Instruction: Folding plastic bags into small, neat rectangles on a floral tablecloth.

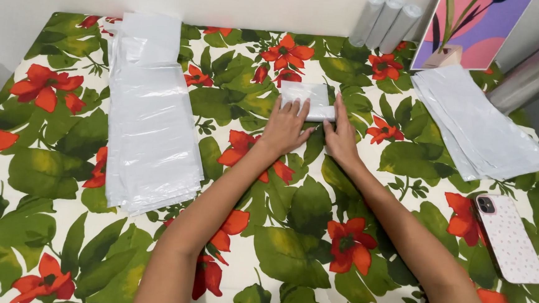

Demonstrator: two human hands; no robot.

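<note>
Head view looks down on a table (289, 234) covered by a cloth printed with green leaves and red flowers. On its left side lies a tall stack of flat white plastic bags (150, 113), running from far to near. A second, lower pile of white bags (483, 127) lies at the far right, skewed at an angle. Behind it a framed picture (470, 26) in pink and purple leans on the wall, with three rolled white tubes (387, 18) just left of it and a grey cylinder (536, 71) at the right edge. A phone (510, 238) in a pale speckled case lies face down at the near right.

At the far middle of the table sits a small folded white bag (307, 97). The left hand (286, 127) lies flat, its grip spread open, fingers pressing on the bag's near left part. The right hand (340, 134) stands on edge, fingers straight, touching the bag's right end without closing round it.
</note>
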